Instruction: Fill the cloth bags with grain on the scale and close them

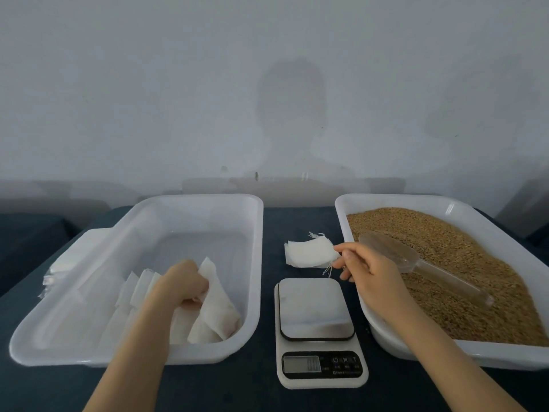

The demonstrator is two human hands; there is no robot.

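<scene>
My left hand (181, 283) is down inside the white tray (208, 198), fingers curled tight around the top edge of a filled bag (214, 282). That bag leans upright against the hand's right side. Just below and right of the grip, more filled bags (208, 328) are packed in the tray's near right corner, and a few more stand in a row just left of the knuckles.

My right hand (368, 272) reaches over the dark tabletop (267, 394) to the little stack of empty bags (309, 252). Index finger and thumb bracket the stack's right corner, where the loose drawstrings hang. From this angle I cannot tell whether the pinch has actually closed on the cloth, or only touches it.

The scale (316, 310) sits directly below that hand, nearer to me, with its steel platform bare. The display is too blurred to read.

To the right of the hand, the grain (481, 263) lies in its own white tray (430, 353). A clear scoop (395, 252) rests on the grain just behind my right knuckles. Its handle runs away to the right.
</scene>
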